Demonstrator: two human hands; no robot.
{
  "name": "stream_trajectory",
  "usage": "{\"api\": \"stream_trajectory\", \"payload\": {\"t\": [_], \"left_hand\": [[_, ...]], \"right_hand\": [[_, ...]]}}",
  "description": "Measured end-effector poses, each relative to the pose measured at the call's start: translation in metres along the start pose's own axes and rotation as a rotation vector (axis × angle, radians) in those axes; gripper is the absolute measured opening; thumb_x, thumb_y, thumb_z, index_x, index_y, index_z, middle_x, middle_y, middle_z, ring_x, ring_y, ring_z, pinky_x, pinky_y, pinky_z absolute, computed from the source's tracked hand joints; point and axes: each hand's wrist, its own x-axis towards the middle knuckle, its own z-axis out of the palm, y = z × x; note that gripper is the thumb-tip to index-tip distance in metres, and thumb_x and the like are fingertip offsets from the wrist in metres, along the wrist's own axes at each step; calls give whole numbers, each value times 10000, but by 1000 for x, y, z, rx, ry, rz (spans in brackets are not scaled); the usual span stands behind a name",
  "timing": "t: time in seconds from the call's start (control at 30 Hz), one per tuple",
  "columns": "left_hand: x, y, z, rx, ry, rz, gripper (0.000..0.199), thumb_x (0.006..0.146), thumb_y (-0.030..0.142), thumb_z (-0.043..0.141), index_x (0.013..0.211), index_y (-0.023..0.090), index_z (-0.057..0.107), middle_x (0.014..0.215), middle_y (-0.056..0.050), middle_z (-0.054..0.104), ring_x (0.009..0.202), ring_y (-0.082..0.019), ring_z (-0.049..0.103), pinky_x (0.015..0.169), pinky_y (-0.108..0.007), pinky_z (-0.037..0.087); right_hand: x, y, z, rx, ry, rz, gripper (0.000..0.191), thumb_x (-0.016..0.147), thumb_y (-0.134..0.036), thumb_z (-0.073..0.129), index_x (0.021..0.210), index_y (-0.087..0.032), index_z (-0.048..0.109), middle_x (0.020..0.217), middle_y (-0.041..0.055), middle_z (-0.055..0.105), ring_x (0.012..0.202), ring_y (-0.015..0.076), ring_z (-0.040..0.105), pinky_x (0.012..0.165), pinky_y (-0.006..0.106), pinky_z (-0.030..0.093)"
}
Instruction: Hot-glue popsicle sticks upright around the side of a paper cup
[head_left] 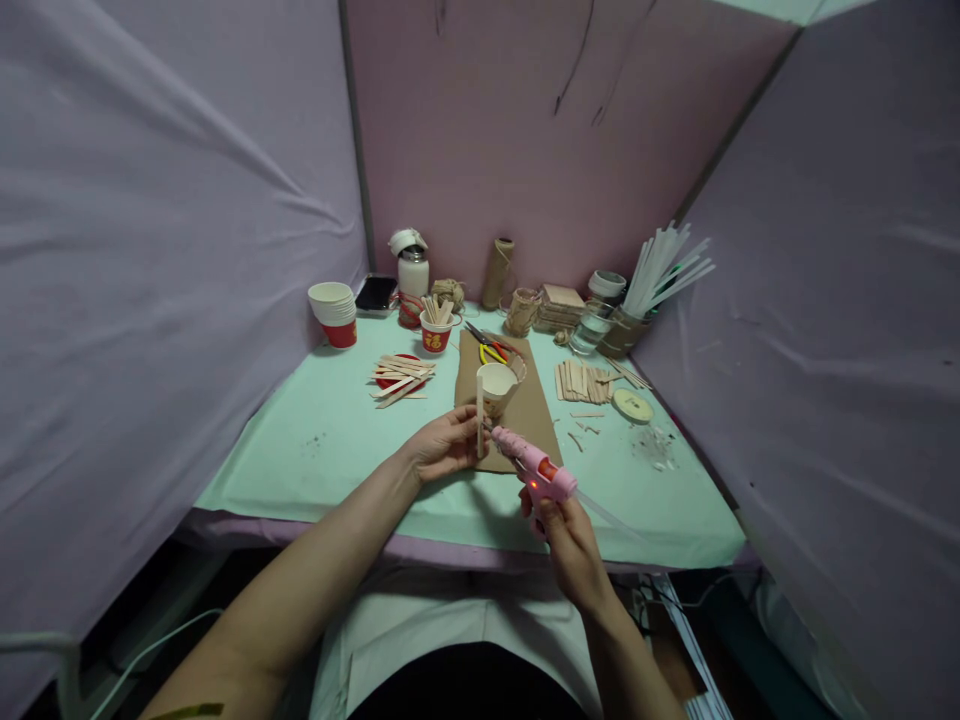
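Note:
Between the fingers of my left hand (pixel 448 446) a wooden craft stick (pixel 480 415) is pinched upright. My right hand (pixel 568 540) is wrapped round the handle of a pink hot glue gun (pixel 534 465), whose small red light glows. The gun's nozzle points at the stick, close to it; whether they touch I cannot tell. Just behind them a paper cup (pixel 496 382) with wood pieces about it stands on a cardboard sheet (pixel 536 420). Pliers with yellow and red handles (pixel 491 350) lie behind the cup.
Loose craft sticks lie on a red dish (pixel 401 380) at left, near stacked paper cups (pixel 333 312) and a red cup of sticks (pixel 436 333). On the right are a row of short sticks (pixel 583 382), a round yellowish lid (pixel 632 405) and glue sticks (pixel 664 270) in a container.

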Motion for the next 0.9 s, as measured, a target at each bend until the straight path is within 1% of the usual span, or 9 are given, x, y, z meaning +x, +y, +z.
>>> {"api": "stream_trajectory", "payload": {"t": [0.1,0.27,0.43,0.57,0.7,0.77,0.9], "left_hand": [[-1,1,1,-6,0,2,362,584,179,880,851,107,646,822,-23,665,681,-110,645,627,-223,546],[-1,2,1,4,5,13,303,645,162,844,859,101,639,819,-27,661,669,-108,640,616,-231,544],[-1,5,1,-4,45,9,260,673,124,818,858,112,636,832,-31,672,683,-120,656,615,-238,544],[0,7,0,-8,60,26,226,688,97,800,850,107,642,816,-32,670,674,-112,655,594,-215,532],[1,8,-2,4,66,43,196,705,109,790,843,105,650,796,-40,673,673,-119,659,589,-218,539],[2,8,-3,13,57,43,206,700,126,798,847,102,656,779,-43,672,663,-121,657,578,-215,538],[2,9,-4,10,55,56,223,692,129,804,856,90,659,781,-42,674,664,-124,660,582,-221,545]], "right_hand": [[-1,-1,0,6,-11,1,638,820,-714,475,1050,-148,658,801,71,640,612,151,488,545,272,424],[-1,-3,0,-5,-17,18,643,805,-727,480,1016,-147,663,792,74,629,627,159,501,546,275,436],[-2,-2,0,8,-22,44,657,789,-737,493,1050,-154,650,820,84,644,657,175,528,566,287,445],[-4,2,-1,10,-19,47,669,785,-742,500,1055,-147,643,830,85,643,672,176,528,585,290,445],[-5,3,0,12,-32,50,643,799,-730,497,1044,-152,637,835,81,637,677,174,524,590,289,441],[-5,3,0,10,-40,38,618,812,-719,490,1034,-162,640,832,79,632,665,172,516,581,288,437],[-4,0,0,-14,-43,-30,540,853,-668,479,1022,-184,650,825,74,616,675,180,520,590,289,432]]}}
